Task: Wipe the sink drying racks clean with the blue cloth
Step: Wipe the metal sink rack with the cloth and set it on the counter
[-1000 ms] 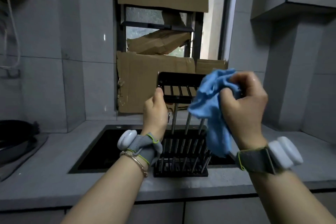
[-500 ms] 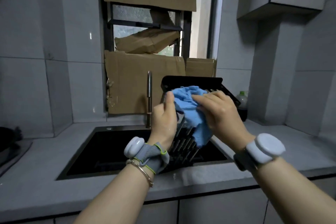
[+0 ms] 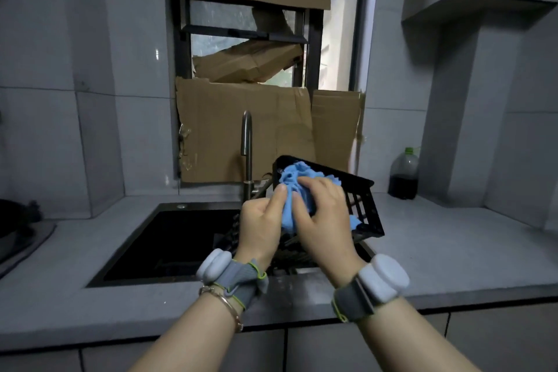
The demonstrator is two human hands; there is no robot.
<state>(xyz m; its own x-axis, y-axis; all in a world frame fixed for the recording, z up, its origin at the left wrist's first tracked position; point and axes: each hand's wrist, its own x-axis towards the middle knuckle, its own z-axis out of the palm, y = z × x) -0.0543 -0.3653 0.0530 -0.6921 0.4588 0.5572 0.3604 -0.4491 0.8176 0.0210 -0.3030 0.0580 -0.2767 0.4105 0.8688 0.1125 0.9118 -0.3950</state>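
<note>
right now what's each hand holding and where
The left hand grips the black drying rack at its left edge; the right hand grips the bunched blue cloth against it.

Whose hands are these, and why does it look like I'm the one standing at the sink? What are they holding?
There is no machine here, only a person. A small camera worn on the person's head looks forward and down, so you see their two hands as if they were your own. The left hand grips a black drying rack, held tilted above the dark sink. The right hand bunches a blue cloth and presses it on the rack to wipe it. Each wrist wears a grey band with a white pod; the picture does not show what these do. Behind the sink stands a metal faucet. On the grey countertop to the right stands a bottle of dark liquid with a green cap. Cardboard covers much of the window.
</note>
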